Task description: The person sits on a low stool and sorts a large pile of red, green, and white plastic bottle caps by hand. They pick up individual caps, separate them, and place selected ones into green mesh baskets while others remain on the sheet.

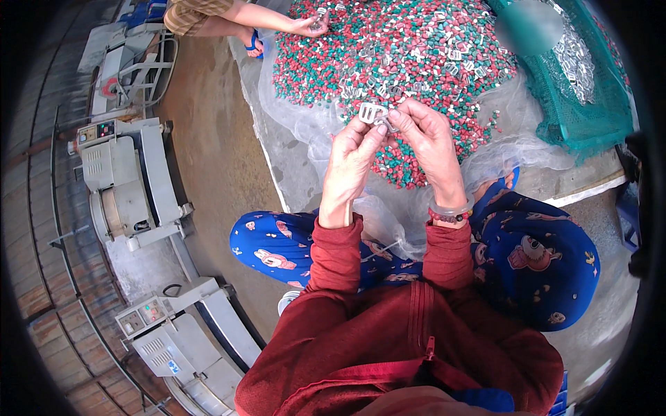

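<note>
I see the left hand (352, 158) and right hand (431, 144) meeting at the frame's centre: left fingertips pinch a pale buckle (372, 112), right ones close narrowly on a small piece beside it; I can't tell whether the two are linked. A slack pinch could drop the buckle among the chips (423, 59) in the upper middle, where its pale colour might hide it; I'd also worry the bracelet (449, 216) could snag the sheet (503, 156).

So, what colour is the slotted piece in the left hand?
The slotted piece is silvery white; see the head view.
</note>
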A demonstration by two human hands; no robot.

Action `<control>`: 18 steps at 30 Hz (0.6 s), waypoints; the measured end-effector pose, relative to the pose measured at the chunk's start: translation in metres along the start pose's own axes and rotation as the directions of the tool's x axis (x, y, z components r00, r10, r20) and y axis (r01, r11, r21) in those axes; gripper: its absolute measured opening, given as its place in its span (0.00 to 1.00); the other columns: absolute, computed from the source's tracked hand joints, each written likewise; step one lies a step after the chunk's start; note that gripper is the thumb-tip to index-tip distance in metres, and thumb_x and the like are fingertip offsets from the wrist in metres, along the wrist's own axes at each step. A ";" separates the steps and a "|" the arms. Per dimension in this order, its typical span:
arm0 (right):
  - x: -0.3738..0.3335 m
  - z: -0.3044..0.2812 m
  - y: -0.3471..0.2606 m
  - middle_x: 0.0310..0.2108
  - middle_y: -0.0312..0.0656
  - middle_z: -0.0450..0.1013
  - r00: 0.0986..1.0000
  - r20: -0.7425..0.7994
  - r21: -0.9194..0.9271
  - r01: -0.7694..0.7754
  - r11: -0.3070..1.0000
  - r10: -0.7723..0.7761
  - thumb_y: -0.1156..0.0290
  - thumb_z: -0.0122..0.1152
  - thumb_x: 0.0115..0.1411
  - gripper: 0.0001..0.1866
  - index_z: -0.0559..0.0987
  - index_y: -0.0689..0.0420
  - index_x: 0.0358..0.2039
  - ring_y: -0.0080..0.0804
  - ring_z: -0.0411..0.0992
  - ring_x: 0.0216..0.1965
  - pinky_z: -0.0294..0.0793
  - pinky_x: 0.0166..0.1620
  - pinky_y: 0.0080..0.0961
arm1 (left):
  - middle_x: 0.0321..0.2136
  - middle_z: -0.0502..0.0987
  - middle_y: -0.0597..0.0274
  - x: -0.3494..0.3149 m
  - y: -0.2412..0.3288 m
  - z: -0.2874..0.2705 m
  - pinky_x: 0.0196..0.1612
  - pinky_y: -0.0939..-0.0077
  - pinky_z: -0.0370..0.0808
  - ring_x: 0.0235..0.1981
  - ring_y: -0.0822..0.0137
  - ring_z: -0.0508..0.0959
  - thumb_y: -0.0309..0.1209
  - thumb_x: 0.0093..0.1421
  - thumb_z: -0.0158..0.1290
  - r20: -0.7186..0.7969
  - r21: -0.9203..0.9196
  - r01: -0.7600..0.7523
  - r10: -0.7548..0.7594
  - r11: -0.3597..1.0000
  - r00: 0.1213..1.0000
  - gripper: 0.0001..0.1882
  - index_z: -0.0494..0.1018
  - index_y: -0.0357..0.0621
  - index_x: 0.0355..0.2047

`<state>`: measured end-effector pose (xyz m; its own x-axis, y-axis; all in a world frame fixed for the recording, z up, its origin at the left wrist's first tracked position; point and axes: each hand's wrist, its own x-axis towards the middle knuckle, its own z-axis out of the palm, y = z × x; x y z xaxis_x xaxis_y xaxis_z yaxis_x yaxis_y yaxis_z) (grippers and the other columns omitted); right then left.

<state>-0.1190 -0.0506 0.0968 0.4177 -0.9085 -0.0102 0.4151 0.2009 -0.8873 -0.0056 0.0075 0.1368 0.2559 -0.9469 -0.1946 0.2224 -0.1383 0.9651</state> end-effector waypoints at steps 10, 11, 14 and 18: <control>-0.005 0.009 -0.018 0.20 0.26 0.65 0.996 0.049 0.096 -0.084 0.992 0.079 0.68 0.55 0.64 0.13 0.73 0.61 0.23 0.11 0.60 0.25 0.62 0.27 0.14 | 0.26 0.71 0.71 -0.006 -0.004 0.001 0.27 0.85 0.57 0.25 0.81 0.62 0.45 0.68 0.41 -0.162 0.337 -0.095 0.157 0.937 0.974 0.21 0.73 0.40 0.38; -0.006 0.008 -0.017 0.20 0.26 0.65 0.993 0.068 0.127 -0.104 0.986 0.096 0.68 0.55 0.63 0.13 0.73 0.61 0.24 0.11 0.60 0.25 0.62 0.27 0.14 | 0.26 0.71 0.72 -0.006 -0.005 0.001 0.26 0.86 0.55 0.24 0.82 0.60 0.45 0.68 0.41 -0.151 0.340 -0.100 0.159 0.935 0.976 0.21 0.74 0.40 0.38; -0.007 0.005 -0.012 0.23 0.27 0.68 0.991 0.070 0.168 -0.122 0.978 0.112 0.69 0.55 0.63 0.10 0.75 0.60 0.27 0.11 0.64 0.27 0.66 0.30 0.14 | 0.30 0.73 0.68 -0.007 -0.007 -0.004 0.31 0.84 0.64 0.28 0.79 0.67 0.40 0.68 0.42 -0.071 0.202 -0.080 0.096 0.976 0.993 0.18 0.73 0.37 0.40; -0.008 0.005 -0.003 0.31 0.31 0.74 0.995 0.033 0.049 -0.091 0.995 0.090 0.72 0.56 0.62 0.06 0.78 0.60 0.37 0.15 0.70 0.33 0.74 0.35 0.16 | 0.44 0.75 0.56 -0.015 -0.007 -0.012 0.48 0.66 0.73 0.45 0.65 0.75 0.26 0.64 0.46 -0.123 -0.103 0.098 -0.110 0.990 0.986 0.12 0.70 0.33 0.46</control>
<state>-0.1190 -0.0422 0.1020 0.4794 -0.8744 -0.0750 0.4140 0.3007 -0.8592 0.0005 0.0262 0.1311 0.3434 -0.8830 -0.3199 0.3425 -0.1994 0.9181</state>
